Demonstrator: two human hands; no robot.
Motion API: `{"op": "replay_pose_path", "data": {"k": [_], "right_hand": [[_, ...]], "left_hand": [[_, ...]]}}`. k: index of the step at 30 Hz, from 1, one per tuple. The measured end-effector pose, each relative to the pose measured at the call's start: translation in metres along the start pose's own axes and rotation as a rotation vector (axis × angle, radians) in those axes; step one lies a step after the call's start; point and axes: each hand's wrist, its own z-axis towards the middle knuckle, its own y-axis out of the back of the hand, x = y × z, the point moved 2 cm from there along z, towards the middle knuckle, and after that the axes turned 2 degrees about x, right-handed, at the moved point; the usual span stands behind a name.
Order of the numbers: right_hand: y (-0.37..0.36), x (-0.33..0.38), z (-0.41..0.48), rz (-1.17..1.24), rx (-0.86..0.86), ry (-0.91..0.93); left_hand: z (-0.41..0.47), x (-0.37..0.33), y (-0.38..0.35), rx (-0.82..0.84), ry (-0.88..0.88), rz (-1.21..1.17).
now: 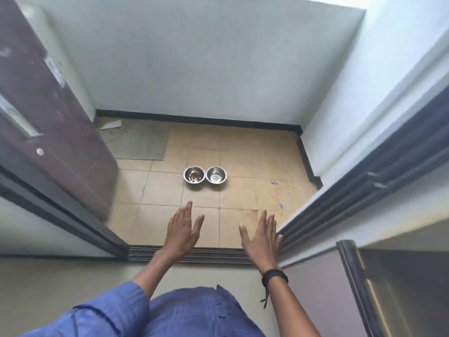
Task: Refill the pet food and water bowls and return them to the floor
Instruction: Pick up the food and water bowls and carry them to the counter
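Two small steel bowls stand side by side on the tan tiled floor (243, 152) of a small balcony. The left bowl (194, 174) holds a little brown kibble. The right bowl (216, 175) looks to hold some clear water. My left hand (182, 229) and my right hand (261, 235) are both stretched forward over the door threshold, palms down, fingers spread, holding nothing. Both hands are well short of the bowls and touch neither.
A dark brown door (48, 113) stands swung out on the left. A grey ribbed mat (143, 144) lies at the back left. Sliding-door tracks (192, 255) cross the threshold, with a dark frame (364, 190) on the right. Small scraps (281, 205) lie on the tiles.
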Motion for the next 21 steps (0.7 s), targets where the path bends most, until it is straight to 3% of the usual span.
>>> {"op": "replay_pose_path", "data": {"k": [13,21], "right_hand": [[-0.027,0.082,0.150,0.004,0.129,0.026],[-0.045,0.111,0.287,0.043,0.191,0.006]], "left_hand": [[0.114,0.044,0.038,0.005,0.197,-0.162],[0.237,0.055,0.044,0.017,0.267,-0.172]]}}
